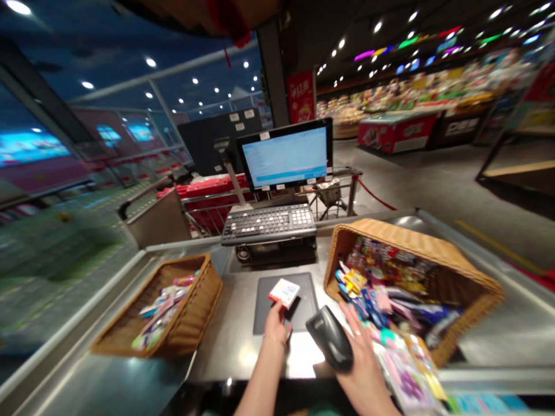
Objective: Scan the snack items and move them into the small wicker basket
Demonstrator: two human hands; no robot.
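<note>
A small flat white box with a red edge (285, 292) is pinched in the fingers of my left hand (277, 330). It is over the grey mat (261, 318) on the metal counter. My right hand (363, 364) is around a black handheld barcode scanner (332, 342), its fingers stretched along the right side and its thumb hidden. The scanner's head points up and left, toward the box. To the right of this hand lie plastic-wrapped goods (407, 378), partly blurred.
A wicker basket (193, 315) with several packets stands at the left. A larger, fuller wicker basket (411, 234) stands at the right. Behind the mat are a keyboard (269, 222) and a lit monitor (286, 155). A shopping cart (203, 216) is beyond the counter.
</note>
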